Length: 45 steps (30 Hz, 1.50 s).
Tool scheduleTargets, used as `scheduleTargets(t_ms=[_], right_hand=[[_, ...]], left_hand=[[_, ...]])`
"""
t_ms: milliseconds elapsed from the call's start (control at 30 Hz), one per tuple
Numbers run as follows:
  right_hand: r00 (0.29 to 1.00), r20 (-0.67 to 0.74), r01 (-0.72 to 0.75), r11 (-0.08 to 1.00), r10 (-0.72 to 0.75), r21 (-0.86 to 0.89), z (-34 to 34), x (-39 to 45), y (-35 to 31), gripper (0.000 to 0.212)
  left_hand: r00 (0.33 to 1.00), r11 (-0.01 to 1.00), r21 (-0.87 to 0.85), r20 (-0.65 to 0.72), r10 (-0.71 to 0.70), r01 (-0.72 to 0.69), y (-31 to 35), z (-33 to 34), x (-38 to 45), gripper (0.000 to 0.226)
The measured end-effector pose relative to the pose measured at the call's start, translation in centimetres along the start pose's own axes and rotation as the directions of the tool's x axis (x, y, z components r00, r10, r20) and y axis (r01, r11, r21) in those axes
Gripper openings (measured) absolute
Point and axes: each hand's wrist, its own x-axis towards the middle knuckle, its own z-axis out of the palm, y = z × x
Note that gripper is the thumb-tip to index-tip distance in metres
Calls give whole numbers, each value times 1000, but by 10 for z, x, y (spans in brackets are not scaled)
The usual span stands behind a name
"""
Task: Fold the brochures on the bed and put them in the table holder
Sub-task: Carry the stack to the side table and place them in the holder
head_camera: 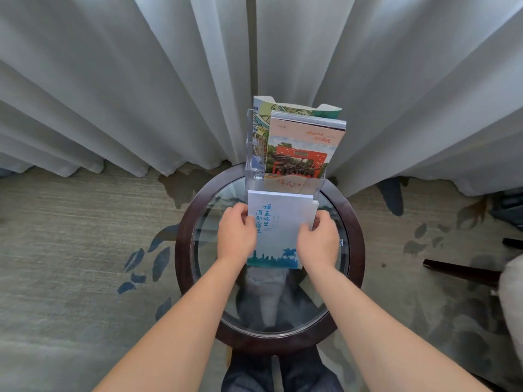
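Note:
A folded white brochure [280, 224] with blue lettering and a blue skyline at its bottom hangs above the round glass table [184, 250]. My left hand [236, 236] grips its left edge and my right hand [318, 240] grips its right edge. Its top edge sits just in front of the clear acrylic holder [253, 154] at the table's far side. In the holder's front pocket stands a stack of brochures with a red gate picture [300, 154]. Behind them stands a green and yellow map brochure [261, 120].
White curtains [141, 80] hang right behind the table and holder. Patterned grey carpet [70, 250] surrounds the table. A dark chair leg [458, 271] and a pale cushion edge sit at the right. My knees show under the glass.

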Motion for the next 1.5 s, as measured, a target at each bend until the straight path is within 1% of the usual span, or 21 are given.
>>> scheduleTargets(t_ms=[133, 200, 367, 533, 700, 900, 1100, 1200, 1300, 1367, 1433, 1500], right_hand=[[993, -60, 104, 991, -99, 86, -23, -2, -34, 8], [986, -96, 151, 980, -138, 133, -36, -4, -50, 8], [967, -163, 226, 950, -194, 217, -68, 0, -93, 5], [952, -209, 271, 936, -225, 226, -88, 12, -121, 2], [955, -198, 260, 944, -221, 202, -80, 21, -112, 10], [976, -141, 188, 973, -168, 138, -61, 31, -86, 12], [986, -97, 148, 980, -135, 135, -51, 41, -70, 15], [992, -98, 101, 981, -85, 168, -45, 41, -68, 15], [989, -149, 38, 974, -5, 221, -43, 41, -69, 30], [985, -173, 49, 967, -5, 250, -45, 42, -73, 39], [986, -166, 66, 962, -22, 263, -48, 44, -79, 42], [991, -128, 59, 963, -25, 264, -48, 47, -83, 45]], left_hand=[[987, 992, -48, -116, 108, -114, 39, -23, 1, 9], [981, 987, -69, -139, 136, -147, 61, -36, 2, 9], [944, 959, -31, -188, 271, -282, 115, -69, 10, 13], [920, 939, -47, -224, 322, -340, 144, -80, 19, 13], [937, 954, -40, -203, 283, -297, 128, -64, 30, 14], [970, 979, -22, -143, 199, -204, 97, -39, 38, 13], [982, 990, -13, -134, 134, -137, 80, -21, 44, 9], [989, 994, -53, -120, 86, -93, 79, -19, 44, 17], [992, 995, -62, -106, 72, -79, 83, -20, 43, 29], [990, 995, -57, -122, 75, -83, 88, -20, 43, 34], [994, 997, -68, -102, 39, -46, 93, -21, 43, 34], [997, 998, -54, -79, 7, -11, 98, -21, 43, 28]])
